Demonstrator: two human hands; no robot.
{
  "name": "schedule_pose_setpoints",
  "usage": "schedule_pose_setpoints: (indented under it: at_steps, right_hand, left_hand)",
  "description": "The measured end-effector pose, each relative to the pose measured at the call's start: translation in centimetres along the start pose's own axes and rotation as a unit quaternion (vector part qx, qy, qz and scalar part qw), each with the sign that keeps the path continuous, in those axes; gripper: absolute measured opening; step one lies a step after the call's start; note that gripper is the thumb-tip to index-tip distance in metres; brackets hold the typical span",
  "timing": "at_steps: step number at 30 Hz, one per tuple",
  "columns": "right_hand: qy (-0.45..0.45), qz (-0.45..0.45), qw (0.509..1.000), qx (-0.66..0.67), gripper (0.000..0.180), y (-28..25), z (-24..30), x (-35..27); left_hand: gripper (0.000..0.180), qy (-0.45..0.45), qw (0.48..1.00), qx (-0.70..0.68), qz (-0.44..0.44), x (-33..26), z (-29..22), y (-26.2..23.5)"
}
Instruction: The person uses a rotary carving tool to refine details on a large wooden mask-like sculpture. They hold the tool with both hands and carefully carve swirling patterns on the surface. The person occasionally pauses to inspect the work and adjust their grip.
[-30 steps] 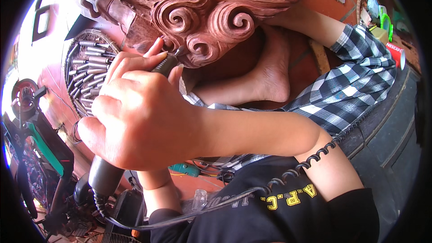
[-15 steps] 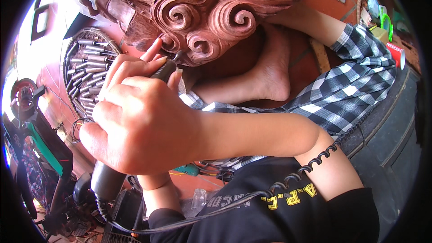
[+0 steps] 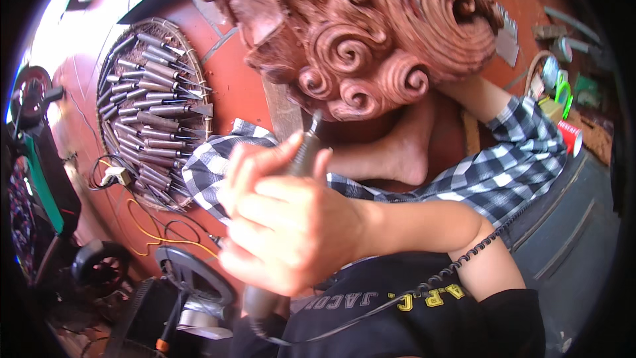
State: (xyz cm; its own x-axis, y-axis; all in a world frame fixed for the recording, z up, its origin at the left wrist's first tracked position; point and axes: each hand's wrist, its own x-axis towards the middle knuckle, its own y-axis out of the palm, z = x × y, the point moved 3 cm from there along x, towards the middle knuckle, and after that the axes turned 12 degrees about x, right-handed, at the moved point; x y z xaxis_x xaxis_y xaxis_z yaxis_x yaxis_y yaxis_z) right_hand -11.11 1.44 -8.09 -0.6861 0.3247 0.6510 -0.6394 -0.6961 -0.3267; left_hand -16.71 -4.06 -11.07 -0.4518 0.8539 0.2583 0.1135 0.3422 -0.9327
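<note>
My right hand [image 3: 298,225] is closed around a dark rotary carving handpiece [image 3: 305,155], its thumb along the ribbed neck. Fingers of my left hand [image 3: 248,166] press on the same neck; the right hand hides most of the left. The handpiece's metal tip [image 3: 316,119] points up and stands just short of the lower edge of a reddish wood carving [image 3: 351,53]. Spiral curls and flowing grooves cover the carving, which sits beyond my bare foot [image 3: 404,152]. A coiled black cord [image 3: 483,246] trails from the handpiece across my right arm.
A round woven tray [image 3: 106,59] of wooden-handled chisels [image 3: 159,109] stands on the tiled floor to the left. Thin yellow cable [image 3: 142,225] and wheeled black equipment [image 3: 99,268] lie nearer. At right are a red cup [image 3: 570,138], green-handled scissors [image 3: 563,93] and a dark box [image 3: 563,225].
Both hands and the handpiece have drawn away from the carving, to the right and nearer in view. The tip now shows clear of the wood. The view has shifted, uncovering the chisel tray.
</note>
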Motion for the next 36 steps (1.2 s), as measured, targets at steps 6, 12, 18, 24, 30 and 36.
schedule_pose_setpoints:
  at_steps: [6, 12, 18, 24, 30, 36]
  right_hand:
    - [-0.033, 0.091, 0.995, 0.035, 0.015, -1.4, 1.8, -3.5]
    - [-0.049, 0.172, 0.984, 0.011, 0.011, -0.7, 1.6, -4.6]
    - [-0.068, 0.185, 0.98, 0.013, 0.012, -0.9, 0.0, -3.3]
    - [-0.069, 0.106, 0.992, -0.02, 0.014, -0.8, -0.8, -1.4]
    - [-0.061, 0.103, 0.992, -0.034, 0.023, 0.7, -1.2, -2.2]
    - [-0.038, 0.143, 0.989, -0.013, 0.024, 0.8, 0.1, -3.6]
  left_hand:
    - [0.033, -0.045, 0.949, -0.293, -0.11, -2.9, -1.5, 1.9]
    - [0.037, -0.047, 0.926, -0.352, -0.124, -3.6, -1.5, 3.2]
    - [0.033, -0.11, 0.897, -0.38, -0.194, -2.1, -1.6, 4.2]
    - [0.034, -0.075, 0.917, -0.35, -0.177, 0.9, -1.1, 3.2]
    - [0.029, -0.099, 0.87, -0.441, -0.197, 0.4, -0.8, 4.6]
    - [0.033, -0.083, 0.906, -0.378, -0.172, -2.4, -0.6, 4.3]
